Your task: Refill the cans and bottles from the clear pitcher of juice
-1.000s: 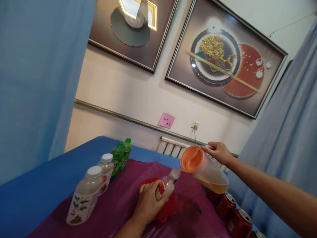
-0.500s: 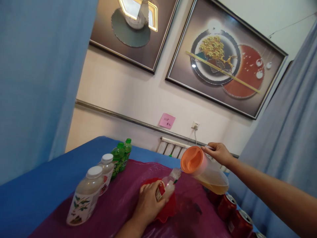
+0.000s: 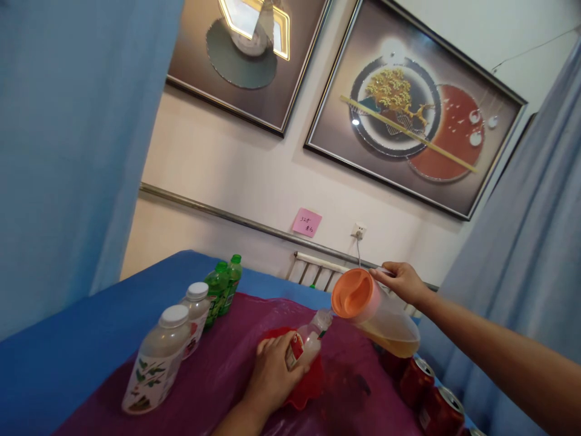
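Observation:
My left hand (image 3: 276, 369) is wrapped round a clear bottle (image 3: 311, 340) with a red label, tilted to the right above a red dish (image 3: 308, 384). In my right hand (image 3: 403, 282) is the handle of a translucent pitcher (image 3: 385, 321) with an orange lid (image 3: 354, 293). The pitcher is tipped to the left, its lid against or close by the bottle's mouth. Yellowish liquid lies in the pitcher's lower part. Whether liquid is flowing into the bottle I cannot tell.
Two white-capped bottles (image 3: 157, 363) and two green bottles (image 3: 218, 290) stand in a row on the left. Several red cans (image 3: 441, 412) line the right edge. A purple plastic sheet (image 3: 218, 375) with a dark wet patch covers part of the blue surface (image 3: 68, 339). Blue curtains (image 3: 77, 151) hang either side.
Almost nothing differs. Both hands, the bottle and the pitcher keep their places, and the whole view has shifted very slightly.

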`<state>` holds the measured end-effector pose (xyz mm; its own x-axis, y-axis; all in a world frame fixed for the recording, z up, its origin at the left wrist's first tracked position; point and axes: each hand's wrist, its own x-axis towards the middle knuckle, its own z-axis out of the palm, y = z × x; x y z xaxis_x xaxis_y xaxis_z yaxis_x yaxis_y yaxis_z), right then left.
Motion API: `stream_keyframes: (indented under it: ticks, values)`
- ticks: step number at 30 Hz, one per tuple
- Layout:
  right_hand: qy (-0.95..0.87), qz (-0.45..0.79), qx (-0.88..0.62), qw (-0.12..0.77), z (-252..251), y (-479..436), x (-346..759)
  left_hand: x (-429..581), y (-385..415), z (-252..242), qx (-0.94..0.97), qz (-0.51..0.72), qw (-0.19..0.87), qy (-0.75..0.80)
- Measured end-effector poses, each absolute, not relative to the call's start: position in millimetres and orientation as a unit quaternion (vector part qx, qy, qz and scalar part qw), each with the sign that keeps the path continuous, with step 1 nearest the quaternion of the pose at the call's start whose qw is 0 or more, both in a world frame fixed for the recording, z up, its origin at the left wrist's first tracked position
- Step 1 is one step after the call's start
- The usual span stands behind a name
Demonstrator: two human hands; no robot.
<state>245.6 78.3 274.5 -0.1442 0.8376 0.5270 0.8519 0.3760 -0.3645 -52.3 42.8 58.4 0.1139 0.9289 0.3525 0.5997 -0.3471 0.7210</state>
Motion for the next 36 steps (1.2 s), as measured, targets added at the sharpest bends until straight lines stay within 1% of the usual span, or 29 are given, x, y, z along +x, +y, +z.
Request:
stream_keyframes:
  ticks: [7,36]
  values:
    - [-0.757,0.002,-0.553,0.348,275.2,78.3,244.9,-52.1,42.5,61.1,0.717,0.393,0.208,0.537]
    - [-0.758,-0.028,-0.559,0.336,272.8,77.6,244.9,-52.1,42.1,60.5,0.717,0.399,0.206,0.533]
